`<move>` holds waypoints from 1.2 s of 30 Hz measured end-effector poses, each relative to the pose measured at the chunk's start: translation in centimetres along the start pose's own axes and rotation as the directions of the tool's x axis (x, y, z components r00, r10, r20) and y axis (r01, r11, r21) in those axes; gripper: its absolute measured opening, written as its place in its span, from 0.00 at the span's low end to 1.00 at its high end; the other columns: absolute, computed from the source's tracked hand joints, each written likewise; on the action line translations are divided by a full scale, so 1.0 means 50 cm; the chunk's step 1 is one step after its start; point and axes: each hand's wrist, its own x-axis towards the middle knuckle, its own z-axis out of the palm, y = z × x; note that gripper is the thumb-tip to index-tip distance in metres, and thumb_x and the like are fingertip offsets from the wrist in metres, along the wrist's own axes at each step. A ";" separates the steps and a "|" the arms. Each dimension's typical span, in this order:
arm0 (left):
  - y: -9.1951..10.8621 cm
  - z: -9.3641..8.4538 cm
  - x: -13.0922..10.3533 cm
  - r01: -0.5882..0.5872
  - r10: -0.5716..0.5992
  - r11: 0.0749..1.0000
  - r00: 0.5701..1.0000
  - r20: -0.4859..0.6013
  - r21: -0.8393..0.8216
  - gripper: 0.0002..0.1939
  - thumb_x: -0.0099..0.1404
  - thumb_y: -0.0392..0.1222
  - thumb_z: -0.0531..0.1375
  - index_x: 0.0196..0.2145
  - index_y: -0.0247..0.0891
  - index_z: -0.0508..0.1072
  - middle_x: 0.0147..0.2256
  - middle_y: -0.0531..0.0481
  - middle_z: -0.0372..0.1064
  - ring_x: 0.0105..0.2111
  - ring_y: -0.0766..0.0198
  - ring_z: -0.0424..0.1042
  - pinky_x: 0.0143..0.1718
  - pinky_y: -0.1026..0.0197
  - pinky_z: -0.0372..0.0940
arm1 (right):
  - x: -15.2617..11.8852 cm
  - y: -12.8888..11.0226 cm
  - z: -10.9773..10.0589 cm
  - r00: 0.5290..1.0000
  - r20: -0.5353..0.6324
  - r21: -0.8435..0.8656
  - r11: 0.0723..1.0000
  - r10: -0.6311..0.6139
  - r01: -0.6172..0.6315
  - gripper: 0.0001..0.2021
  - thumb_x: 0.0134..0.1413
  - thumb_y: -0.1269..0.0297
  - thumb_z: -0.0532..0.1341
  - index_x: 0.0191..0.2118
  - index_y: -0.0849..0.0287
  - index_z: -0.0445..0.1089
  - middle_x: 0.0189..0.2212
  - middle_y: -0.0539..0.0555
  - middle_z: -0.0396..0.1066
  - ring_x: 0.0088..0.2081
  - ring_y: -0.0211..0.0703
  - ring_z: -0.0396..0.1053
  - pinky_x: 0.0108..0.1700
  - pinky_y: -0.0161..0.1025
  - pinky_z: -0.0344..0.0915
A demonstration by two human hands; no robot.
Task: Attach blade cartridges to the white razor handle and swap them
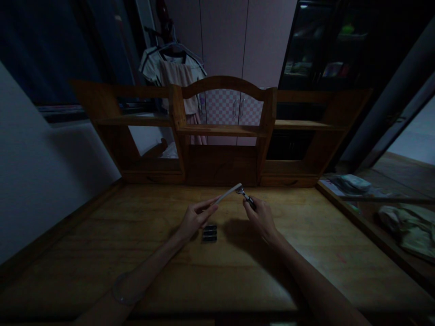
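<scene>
My left hand (pixel 197 218) pinches the lower end of a thin white stick (pixel 228 193), which slants up to the right above the desk. In my right hand (pixel 261 217) is a razor (pixel 249 198) with a dark and silver handle, its head pointing up and left. The razor's head is at the far tip of the stick; whether they touch is hard to tell. A small dark case (pixel 210 233) with several compartments lies on the wooden desk (pixel 163 280), just right of my left wrist and below the stick.
A wooden shelf unit (pixel 222 131) stands along the desk's back edge. Behind it, clothes (pixel 176 68) hang before a pink wardrobe (pixel 224 40). Past the desk's right edge lie a plastic-wrapped item (pixel 355 182) and some pale green fabric (pixel 411 228).
</scene>
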 end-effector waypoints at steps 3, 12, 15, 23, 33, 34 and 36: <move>0.002 0.001 0.000 -0.029 0.029 0.999 1.000 -0.003 0.040 0.27 0.57 0.51 0.62 0.52 0.36 0.72 0.19 0.56 0.61 0.15 0.76 0.48 0.15 0.69 0.44 | -0.001 -0.003 -0.002 1.000 0.002 -0.006 1.000 0.011 -0.011 0.14 0.58 0.60 0.51 0.25 0.60 0.66 0.18 0.49 0.62 0.21 0.37 0.60 0.25 0.33 0.47; 0.010 0.001 -0.004 -0.014 0.014 0.999 1.000 -0.004 0.043 0.29 0.56 0.51 0.63 0.52 0.34 0.71 0.16 0.58 0.56 0.15 0.75 0.46 0.15 0.69 0.42 | -0.001 -0.005 -0.005 1.000 -0.004 -0.021 1.000 -0.007 0.007 0.14 0.58 0.61 0.51 0.26 0.60 0.66 0.19 0.50 0.64 0.21 0.36 0.61 0.25 0.33 0.47; 0.011 0.002 -0.004 -0.018 0.018 0.999 1.000 -0.013 0.037 0.29 0.56 0.52 0.63 0.52 0.34 0.71 0.16 0.57 0.57 0.15 0.75 0.48 0.15 0.68 0.43 | 0.000 -0.004 -0.003 1.000 -0.013 -0.015 1.000 -0.003 0.003 0.13 0.58 0.62 0.52 0.26 0.60 0.66 0.19 0.49 0.64 0.21 0.36 0.61 0.25 0.33 0.47; -0.003 -0.002 -0.001 -0.058 0.061 0.997 0.997 -0.046 0.050 0.27 0.56 0.52 0.62 0.51 0.36 0.72 0.21 0.55 0.63 0.16 0.76 0.49 0.16 0.70 0.44 | 0.001 -0.005 -0.007 0.999 -0.051 0.053 0.999 0.002 0.001 0.14 0.58 0.61 0.52 0.24 0.60 0.64 0.17 0.48 0.60 0.20 0.35 0.58 0.24 0.33 0.46; 0.002 0.005 -0.011 -0.055 0.056 0.998 0.998 -0.032 0.035 0.27 0.59 0.49 0.62 0.54 0.36 0.69 0.20 0.56 0.59 0.15 0.76 0.46 0.15 0.70 0.43 | 0.002 -0.013 -0.012 0.997 -0.072 0.092 0.996 0.012 -0.005 0.15 0.58 0.59 0.53 0.22 0.60 0.62 0.17 0.47 0.56 0.20 0.35 0.55 0.25 0.34 0.45; 0.002 0.004 -0.012 -0.074 0.075 0.997 0.996 -0.055 0.017 0.27 0.59 0.48 0.61 0.55 0.36 0.68 0.19 0.57 0.57 0.16 0.76 0.46 0.15 0.70 0.43 | 0.002 -0.013 -0.012 0.997 -0.071 0.097 0.995 0.021 -0.014 0.16 0.58 0.59 0.53 0.22 0.60 0.61 0.17 0.47 0.55 0.20 0.35 0.55 0.25 0.34 0.45; 0.004 0.004 -0.014 -0.099 0.099 0.995 0.994 -0.055 0.005 0.27 0.59 0.48 0.61 0.55 0.36 0.68 0.18 0.58 0.55 0.16 0.76 0.47 0.15 0.71 0.44 | 0.002 -0.012 -0.010 0.997 -0.057 0.116 0.993 0.044 -0.037 0.16 0.58 0.58 0.53 0.21 0.60 0.61 0.16 0.47 0.54 0.20 0.34 0.54 0.24 0.34 0.44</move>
